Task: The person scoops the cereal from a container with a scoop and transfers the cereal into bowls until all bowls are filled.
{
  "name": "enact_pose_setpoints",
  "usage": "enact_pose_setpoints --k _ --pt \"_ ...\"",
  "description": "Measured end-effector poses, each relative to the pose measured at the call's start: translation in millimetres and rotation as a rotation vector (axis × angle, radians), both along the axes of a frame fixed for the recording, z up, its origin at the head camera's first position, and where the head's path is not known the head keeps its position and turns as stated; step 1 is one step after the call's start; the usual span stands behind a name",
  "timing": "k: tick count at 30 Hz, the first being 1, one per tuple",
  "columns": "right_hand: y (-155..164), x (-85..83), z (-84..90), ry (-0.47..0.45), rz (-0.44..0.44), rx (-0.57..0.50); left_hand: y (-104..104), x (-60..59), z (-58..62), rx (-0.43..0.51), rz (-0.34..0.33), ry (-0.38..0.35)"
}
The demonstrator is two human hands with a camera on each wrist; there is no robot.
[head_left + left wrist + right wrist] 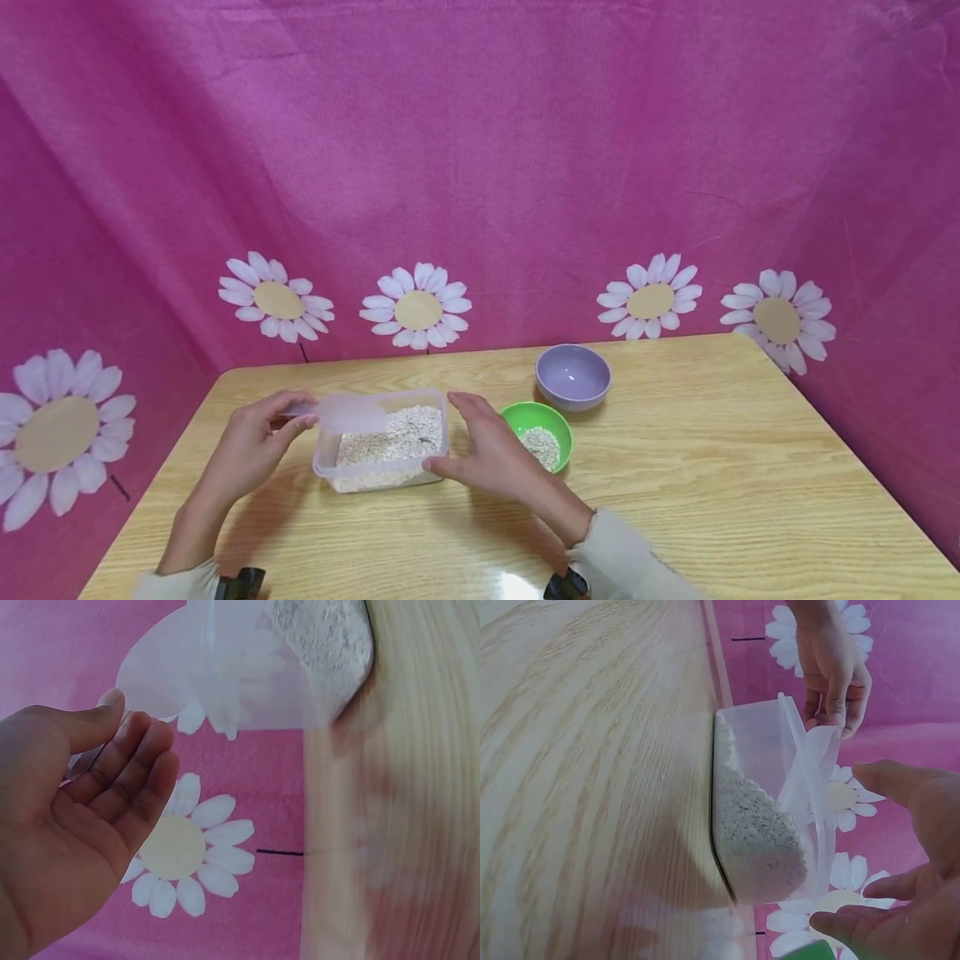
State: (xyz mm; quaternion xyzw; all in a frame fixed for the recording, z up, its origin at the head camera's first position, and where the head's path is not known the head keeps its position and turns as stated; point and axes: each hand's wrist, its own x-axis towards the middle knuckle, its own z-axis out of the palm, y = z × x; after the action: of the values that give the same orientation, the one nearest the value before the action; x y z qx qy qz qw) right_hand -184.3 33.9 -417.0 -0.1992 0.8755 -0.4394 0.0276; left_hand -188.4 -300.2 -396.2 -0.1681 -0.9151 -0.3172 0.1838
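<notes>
From my head camera, my left hand (251, 446) pinches the handle of a clear plastic scoop (351, 412) between thumb and fingertips, and the scoop hangs over the near-left corner of the clear container (384, 440) of pale flakes. My right hand (491, 450) lies against the container's right wall with fingers relaxed and nearly straight, holding nothing that I can see. The container sits on the wooden tabletop (712, 467). Just behind my right hand stands a green bowl (537, 436) with a little of the same flakes in it, partly hidden by that hand. A lilac bowl (573, 377) stands just beyond the green one. A pink cloth with daisies (418, 305) hangs behind.

From the left wrist, my fingers (139, 761) are loosely curled with the thumb on the scoop's handle; the scoop's translucent bowl (202, 675) covers part of the heaped flakes (330, 645).

From the right wrist, my right hand's fingers (900, 784) are spread apart just beside the container (765, 825), thumb and forefinger not closed on it. My left hand (832, 671) grips the scoop (806, 765) above the container's rim. A sliver of the green bowl (810, 951) shows at the lower edge.
</notes>
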Motion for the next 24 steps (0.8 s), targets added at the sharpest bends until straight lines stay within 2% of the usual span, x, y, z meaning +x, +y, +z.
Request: enact_pose_setpoints --k 6,11,15,19,24 --pt "-8.0 -3.8 -4.4 -0.005 -0.004 -0.005 -7.6 -3.7 0.3 -0.041 -0.012 0.033" --pt "-14.8 -3.4 -9.7 -0.018 0.022 -0.009 -13.4 -5.3 -2.7 -0.083 -0.05 0.063" --pt "-16.8 -2.1 -13.7 -0.011 0.033 -0.011 -11.1 -3.4 1.2 -0.138 -0.084 0.08" --pt "-16.9 -2.7 -16.4 -0.005 0.033 -0.007 -5.1 -1.7 7.2 -0.185 -0.12 0.068" --pt "-16.9 -3.3 -21.7 -0.001 0.038 -0.008 3.4 -1.5 5.9 -0.199 -0.177 0.0"
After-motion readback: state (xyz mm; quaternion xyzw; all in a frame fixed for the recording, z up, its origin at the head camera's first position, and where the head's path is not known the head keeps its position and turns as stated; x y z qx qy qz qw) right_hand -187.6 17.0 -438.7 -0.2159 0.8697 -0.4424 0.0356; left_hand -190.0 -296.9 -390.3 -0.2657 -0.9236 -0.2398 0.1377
